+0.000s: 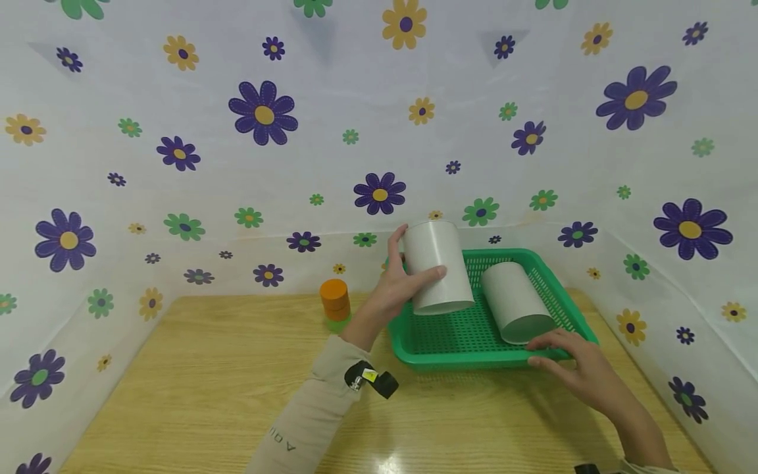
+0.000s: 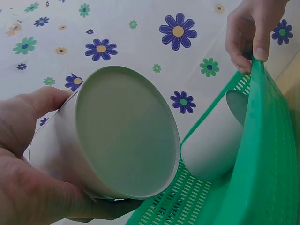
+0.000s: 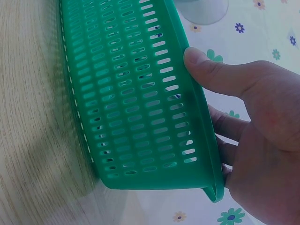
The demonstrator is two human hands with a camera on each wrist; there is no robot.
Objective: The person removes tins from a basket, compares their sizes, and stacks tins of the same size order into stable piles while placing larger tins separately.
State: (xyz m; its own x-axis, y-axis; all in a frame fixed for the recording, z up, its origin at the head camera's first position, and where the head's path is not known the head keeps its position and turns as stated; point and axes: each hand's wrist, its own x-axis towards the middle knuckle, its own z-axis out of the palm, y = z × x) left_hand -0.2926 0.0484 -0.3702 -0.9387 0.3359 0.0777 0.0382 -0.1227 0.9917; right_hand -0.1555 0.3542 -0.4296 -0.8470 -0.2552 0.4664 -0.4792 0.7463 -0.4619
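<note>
My left hand [image 1: 399, 284] grips a white cylinder [image 1: 437, 263] above the left part of a green plastic basket [image 1: 468, 359]. The cylinder is tilted, and its round end [image 2: 129, 133] faces the left wrist camera. In the basket a second white cylinder [image 1: 514, 296] lies on its side, toward the right wall. My right hand [image 1: 583, 372] pinches the basket's front rim near the right corner. From the right wrist view, the thumb [image 3: 197, 57] presses the outer side of the rim [image 3: 199, 96], with the other fingers behind it.
Left of the basket stands a small stack with orange pieces [image 1: 335, 299] over a green one [image 1: 338, 322]. The wooden table [image 1: 237, 368] is bordered at the back and sides by a white sheet [image 1: 331, 79] with printed flowers.
</note>
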